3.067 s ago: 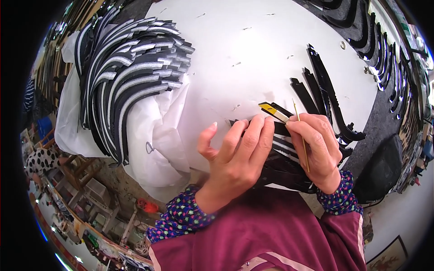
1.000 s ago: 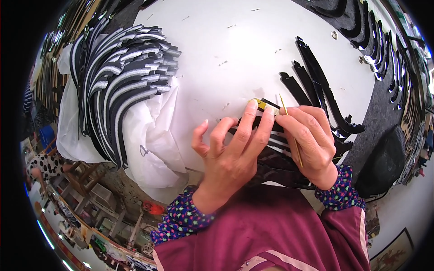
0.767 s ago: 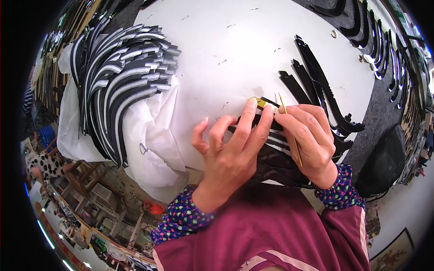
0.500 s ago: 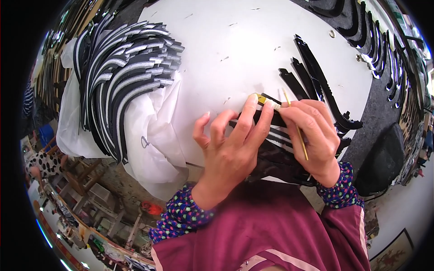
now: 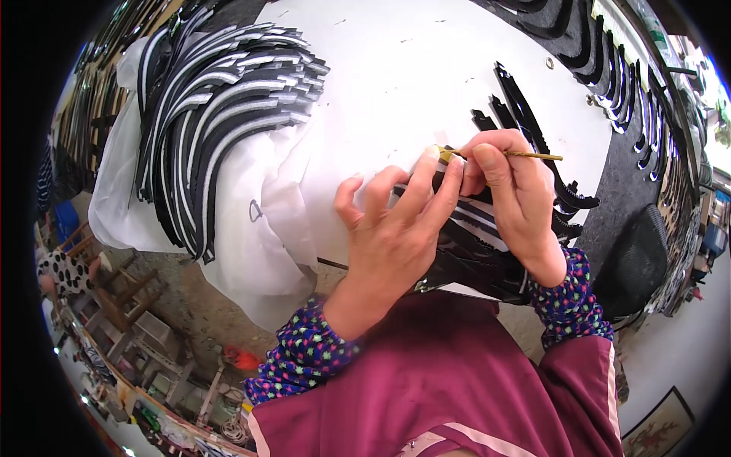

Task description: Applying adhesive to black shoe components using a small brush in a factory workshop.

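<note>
My left hand (image 5: 396,232) lies spread over a dark strip, its fingertips pressing near a small yellow piece (image 5: 446,156) at the strip's end. Its thumb and other fingers stand apart. My right hand (image 5: 518,194) pinches a thin gold-coloured stick (image 5: 542,156) close to the yellow piece; the stick points right, nearly level, and its working tip is partly hidden by fingers. Beneath and between my hands lie several glossy black curved strips (image 5: 476,263). More black strips (image 5: 525,107) fan out beyond my right hand.
The white tabletop (image 5: 381,91) carries small dark scraps. At left, a big stack of black-and-white curved strips (image 5: 221,107) rests on white plastic sheeting (image 5: 266,221). Black curved pieces (image 5: 609,68) line the far right, with a black mesh object (image 5: 636,259) nearer. A wooden stool (image 5: 126,289) stands at lower left.
My right hand has turned and shifted slightly up and left, so the stick has swung from steep to nearly level. My left hand stays pressing the strip. The whole view has shifted a little.
</note>
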{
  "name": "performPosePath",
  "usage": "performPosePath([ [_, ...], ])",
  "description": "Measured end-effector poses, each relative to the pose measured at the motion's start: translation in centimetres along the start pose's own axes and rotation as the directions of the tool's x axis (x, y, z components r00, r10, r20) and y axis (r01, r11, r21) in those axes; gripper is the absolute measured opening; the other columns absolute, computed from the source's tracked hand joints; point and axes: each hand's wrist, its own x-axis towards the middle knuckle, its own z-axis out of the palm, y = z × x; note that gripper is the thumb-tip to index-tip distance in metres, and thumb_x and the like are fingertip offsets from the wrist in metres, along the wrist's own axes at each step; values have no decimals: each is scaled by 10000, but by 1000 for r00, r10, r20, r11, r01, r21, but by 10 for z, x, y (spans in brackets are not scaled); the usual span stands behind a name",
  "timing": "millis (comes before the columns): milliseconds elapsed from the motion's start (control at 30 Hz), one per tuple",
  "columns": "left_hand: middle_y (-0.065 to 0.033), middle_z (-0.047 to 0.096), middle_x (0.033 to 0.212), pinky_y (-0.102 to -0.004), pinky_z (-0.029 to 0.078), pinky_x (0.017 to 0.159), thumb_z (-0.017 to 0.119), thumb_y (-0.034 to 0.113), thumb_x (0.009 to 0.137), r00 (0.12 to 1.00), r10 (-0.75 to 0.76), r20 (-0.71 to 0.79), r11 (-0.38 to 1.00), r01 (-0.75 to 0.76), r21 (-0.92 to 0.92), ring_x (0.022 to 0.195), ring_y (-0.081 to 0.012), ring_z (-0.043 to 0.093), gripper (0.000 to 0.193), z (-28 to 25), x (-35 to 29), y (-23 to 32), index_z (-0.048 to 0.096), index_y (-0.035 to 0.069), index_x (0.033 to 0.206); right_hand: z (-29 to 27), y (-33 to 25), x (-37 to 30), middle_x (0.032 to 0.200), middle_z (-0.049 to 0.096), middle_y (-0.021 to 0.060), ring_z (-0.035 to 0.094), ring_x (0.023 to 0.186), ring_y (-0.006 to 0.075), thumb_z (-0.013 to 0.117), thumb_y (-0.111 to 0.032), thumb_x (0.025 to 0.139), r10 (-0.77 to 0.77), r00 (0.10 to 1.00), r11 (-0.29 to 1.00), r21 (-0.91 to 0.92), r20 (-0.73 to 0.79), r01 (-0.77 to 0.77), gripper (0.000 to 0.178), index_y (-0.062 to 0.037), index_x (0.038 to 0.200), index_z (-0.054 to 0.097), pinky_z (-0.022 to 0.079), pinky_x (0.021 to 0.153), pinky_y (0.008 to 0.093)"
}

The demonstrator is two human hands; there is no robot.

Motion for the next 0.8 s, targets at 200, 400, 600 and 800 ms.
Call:
performPosePath([
  [200,52,594,1337,-467,280,1023,661,161,858,1000,-2,-15,1000,3,22,1092,-162,498,381,0,1,1,718,249,1224,4,2,0,852,649,102,615,608,174,590,-62,1025,-100,994,970,-219,50,109,89,21,1029,622,494,543,282],
  [400,54,586,1356,-444,264,1034,685,160,871,1000,-7,4,1000,7,5,1112,-163,485,342,-1,1,1,735,246,1198,7,3,0,898,656,102,619,612,194,608,-23,1001,-180,983,940,-288,42,185,53,20,1029,620,502,543,299],
  [600,39,615,1302,-491,290,1026,631,155,844,998,-23,-61,1000,23,-8,1088,-144,523,301,6,0,2,724,241,1117,9,5,0,907,657,103,618,611,195,609,-18,999,-213,977,929,-303,26,211,47,18,1027,619,500,538,302],
  [800,39,616,1306,-488,285,1030,633,156,844,998,-27,-59,1000,26,-9,1087,-143,524,299,6,-1,2,726,239,1116,11,5,-1,891,656,105,624,620,195,608,-15,999,-223,975,921,-323,21,218,43,19,1023,620,505,538,305],
])
